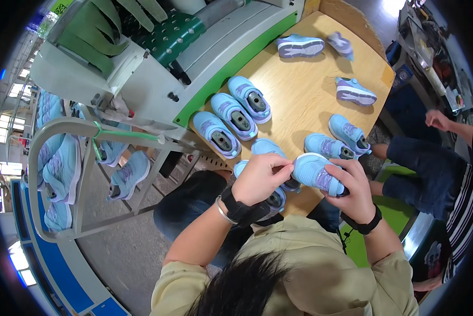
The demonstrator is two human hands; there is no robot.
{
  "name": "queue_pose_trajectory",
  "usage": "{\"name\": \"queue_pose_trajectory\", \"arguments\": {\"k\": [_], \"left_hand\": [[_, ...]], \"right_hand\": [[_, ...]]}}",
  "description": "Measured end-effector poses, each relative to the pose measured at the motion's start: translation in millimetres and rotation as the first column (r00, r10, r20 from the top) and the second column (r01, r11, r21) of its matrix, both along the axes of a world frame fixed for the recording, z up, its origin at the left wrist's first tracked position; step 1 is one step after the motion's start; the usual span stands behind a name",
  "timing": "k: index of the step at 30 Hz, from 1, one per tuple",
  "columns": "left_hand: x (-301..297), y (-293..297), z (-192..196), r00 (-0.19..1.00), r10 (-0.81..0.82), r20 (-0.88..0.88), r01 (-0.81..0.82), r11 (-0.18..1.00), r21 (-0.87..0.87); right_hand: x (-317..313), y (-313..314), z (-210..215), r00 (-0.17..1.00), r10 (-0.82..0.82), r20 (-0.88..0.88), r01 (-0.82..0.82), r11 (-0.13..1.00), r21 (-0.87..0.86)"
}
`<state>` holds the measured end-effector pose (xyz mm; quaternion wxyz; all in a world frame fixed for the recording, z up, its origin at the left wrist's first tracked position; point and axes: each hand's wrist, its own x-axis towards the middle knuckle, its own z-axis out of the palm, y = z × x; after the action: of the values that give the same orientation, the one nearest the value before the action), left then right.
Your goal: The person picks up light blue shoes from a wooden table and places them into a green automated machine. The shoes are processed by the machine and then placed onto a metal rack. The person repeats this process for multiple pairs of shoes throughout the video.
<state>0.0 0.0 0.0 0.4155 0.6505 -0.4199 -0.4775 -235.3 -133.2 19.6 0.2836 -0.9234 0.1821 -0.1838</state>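
A light blue shoe with purple trim (311, 169) is gripped by my right hand (355, 193), fingers wrapped round its heel end, its rounded toe pointing left. My left hand (258, 180) is closed in a pinch beside the toe, thumb against forefinger. Whatever might be between those fingertips is too small to make out. Below my left hand sit more blue shoes, one with its toe showing (267, 148), the others partly covered by the hand and wrist. Just beyond the held shoe, a pair of matching shoes (323, 145) stands on the wooden table (294, 79).
Three blue shoes (228, 116) stand in a row along the table's left side. Several more shoes (355, 92) lie toward the far right. A machine with a green roller (178, 34) borders the table. At left stands a metal rack (84, 124) of shoes. Another person's hand (437, 120) is at right.
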Motion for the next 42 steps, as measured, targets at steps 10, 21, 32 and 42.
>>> {"name": "queue_pose_trajectory", "arguments": {"k": [10, 21, 32, 42], "left_hand": [[-1, 1, -10, 0.976, 0.040, -0.216, -0.063, 0.993, -0.104], [1, 4, 1, 0.998, -0.022, 0.058, 0.025, 0.998, -0.053], [3, 4, -22, 0.985, 0.082, -0.154, -0.079, 0.997, 0.024], [5, 5, -20, 0.984, 0.082, -0.160, -0.077, 0.996, 0.040]], "right_hand": [[-2, -2, -1, 0.998, -0.063, 0.019, 0.058, 0.981, 0.185], [3, 4, -3, 0.999, -0.049, 0.013, 0.046, 0.981, 0.191], [8, 9, -8, 0.998, -0.061, -0.002, 0.060, 0.988, 0.142], [13, 9, -4, 0.999, -0.049, -0.007, 0.050, 0.988, 0.144]]}}
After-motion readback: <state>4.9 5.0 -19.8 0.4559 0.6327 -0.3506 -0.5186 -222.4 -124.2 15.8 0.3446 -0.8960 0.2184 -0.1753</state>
